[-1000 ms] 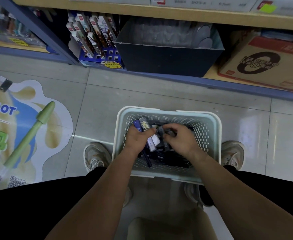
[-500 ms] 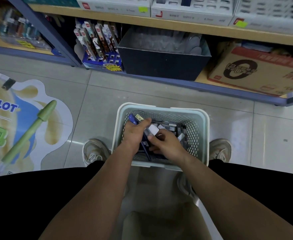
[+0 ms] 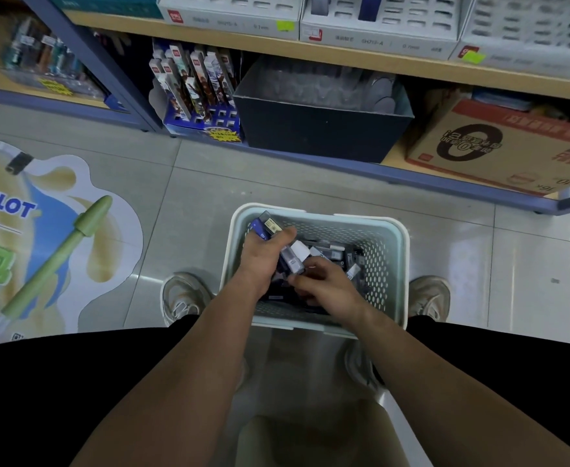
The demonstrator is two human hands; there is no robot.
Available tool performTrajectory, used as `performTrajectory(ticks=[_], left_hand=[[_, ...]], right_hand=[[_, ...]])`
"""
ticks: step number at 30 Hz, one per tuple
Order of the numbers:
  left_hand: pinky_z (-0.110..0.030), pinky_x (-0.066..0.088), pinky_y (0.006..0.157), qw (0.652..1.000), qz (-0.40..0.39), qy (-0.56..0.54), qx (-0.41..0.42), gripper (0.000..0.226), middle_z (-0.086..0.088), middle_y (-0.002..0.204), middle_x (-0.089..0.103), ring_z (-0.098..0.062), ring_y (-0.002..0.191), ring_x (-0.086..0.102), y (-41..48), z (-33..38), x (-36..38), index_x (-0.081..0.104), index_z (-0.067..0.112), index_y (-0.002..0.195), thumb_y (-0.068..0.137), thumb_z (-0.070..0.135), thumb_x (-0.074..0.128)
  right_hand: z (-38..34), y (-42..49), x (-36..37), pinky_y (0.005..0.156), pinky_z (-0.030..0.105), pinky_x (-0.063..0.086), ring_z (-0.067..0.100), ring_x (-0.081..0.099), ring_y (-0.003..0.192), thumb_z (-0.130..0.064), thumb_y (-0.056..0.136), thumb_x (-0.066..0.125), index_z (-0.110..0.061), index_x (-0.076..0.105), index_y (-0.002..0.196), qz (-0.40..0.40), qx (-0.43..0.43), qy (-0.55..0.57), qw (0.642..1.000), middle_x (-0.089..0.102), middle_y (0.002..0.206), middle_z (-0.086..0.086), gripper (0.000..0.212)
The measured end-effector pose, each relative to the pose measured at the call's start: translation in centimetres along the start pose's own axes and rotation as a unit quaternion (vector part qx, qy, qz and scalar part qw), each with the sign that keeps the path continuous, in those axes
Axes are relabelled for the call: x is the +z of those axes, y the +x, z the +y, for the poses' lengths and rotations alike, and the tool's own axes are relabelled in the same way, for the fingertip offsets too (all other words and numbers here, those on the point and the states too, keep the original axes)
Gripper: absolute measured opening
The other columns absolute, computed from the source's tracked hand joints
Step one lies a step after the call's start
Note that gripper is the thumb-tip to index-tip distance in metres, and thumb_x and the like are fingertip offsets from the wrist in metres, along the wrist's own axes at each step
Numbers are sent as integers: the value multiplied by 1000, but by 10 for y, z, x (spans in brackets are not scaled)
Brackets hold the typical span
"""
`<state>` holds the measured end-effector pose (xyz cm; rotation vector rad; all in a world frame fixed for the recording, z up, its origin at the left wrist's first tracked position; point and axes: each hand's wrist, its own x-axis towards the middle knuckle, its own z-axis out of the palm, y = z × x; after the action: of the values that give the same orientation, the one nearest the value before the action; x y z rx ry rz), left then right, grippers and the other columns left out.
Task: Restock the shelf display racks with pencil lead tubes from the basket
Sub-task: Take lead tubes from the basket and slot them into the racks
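left hand (image 3: 263, 256) over pale perforated plastic basket (image 3: 391, 264) gripped several slim dark plastic lead tubes (image 3: 266, 227) | right hand (image 3: 327, 288) lay inside basket, fingers curled; its grip could not be told

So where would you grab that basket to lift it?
Probably take the basket by its right rim, from above and outside. It overhangs the perforated wall like a lip and is bare, while the left hand, gripping tubes, and the right hand crowd the middle.
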<state>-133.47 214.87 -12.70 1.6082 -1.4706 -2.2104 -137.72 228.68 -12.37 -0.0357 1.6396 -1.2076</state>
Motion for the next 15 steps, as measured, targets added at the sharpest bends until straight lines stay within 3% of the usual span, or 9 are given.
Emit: performTrajectory(ticks=[2,4,8,13,15], left_hand=[[-38,56,60,1000,-17,14,9,13,-11,75,71,-28,66,68,-2,3,-3,65,11,82,86,17,76],[-36,55,58,999,-37,29,24,14,-13,79,72,-27,67,68,-4,3,-6,66,9,87,86,18,77],[-27,53,50,998,-55,9,22,12,-10,77,71,-21,63,69,-12,2,-3,65,10,87,87,13,77],[-48,59,77,997,-50,-46,-21,18,-15,90,73,-30,79,71,-11,0,-6,70,6,98,85,15,78],[-44,59,69,998,-41,-40,-25,11,-9,79,73,-26,69,70,-8,-1,-10,71,7,91,86,15,77]], right_hand=[[-5,-1,-7,76,32,52,19,69,85,-18,87,75,-23,64,102,-1,-14,19,1000,70,97,3,18],[-10,0,-10,81,38,55,24,71,90,-28,90,72,-22,65,110,4,-7,37,999,72,102,5,22],[-8,4,-10,86,49,56,21,67,79,-27,90,73,-19,66,91,37,-50,-20,998,70,85,4,11],[-11,5,-10,84,50,60,30,73,78,-15,98,61,-7,56,94,60,-13,61,996,72,91,15,11],[-15,4,-10,79,45,61,33,74,81,-11,100,57,-3,52,99,74,-4,96,993,71,97,21,10]])
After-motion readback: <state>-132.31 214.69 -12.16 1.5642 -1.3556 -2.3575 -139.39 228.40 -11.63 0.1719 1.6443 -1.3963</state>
